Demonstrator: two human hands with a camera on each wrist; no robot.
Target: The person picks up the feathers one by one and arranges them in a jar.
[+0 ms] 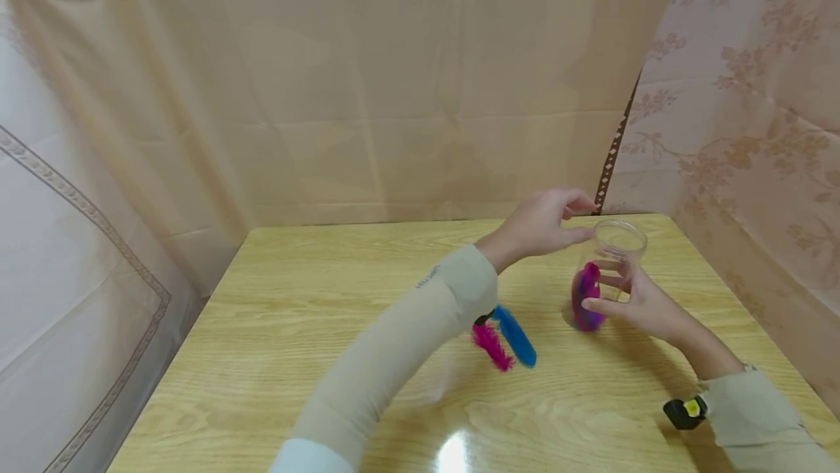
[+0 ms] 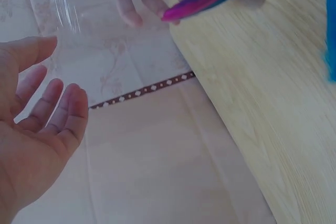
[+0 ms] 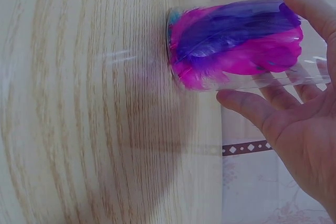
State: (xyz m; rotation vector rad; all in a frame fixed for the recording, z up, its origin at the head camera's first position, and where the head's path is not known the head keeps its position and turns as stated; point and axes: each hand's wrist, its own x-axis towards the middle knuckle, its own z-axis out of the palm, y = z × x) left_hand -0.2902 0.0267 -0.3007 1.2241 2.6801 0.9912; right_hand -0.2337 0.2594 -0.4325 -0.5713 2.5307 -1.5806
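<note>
A tall clear jar [image 1: 620,236] stands at the right of the table, with pink and purple feathers [image 3: 236,38] inside its lower part. My right hand [image 1: 646,305] grips the jar from the right, thumb on the near side and other fingers behind. Beside the rim, on the left, is my left hand [image 1: 541,221]; its fingers are spread and relaxed, and nothing is in them. The left wrist view shows this hand [image 2: 44,124] with its palm bare, near the jar's clear rim [image 2: 65,14]. A blue feather [image 1: 516,337] and a pink feather [image 1: 492,345] lie near the left forearm.
The wooden table [image 1: 275,298] reaches back to a beige cloth [image 1: 367,94]. A floral cloth [image 1: 755,130] hangs along the right side. Something clear and faintly outlined [image 1: 433,382] lies beside the left sleeve. A bright glare spot shows at the front.
</note>
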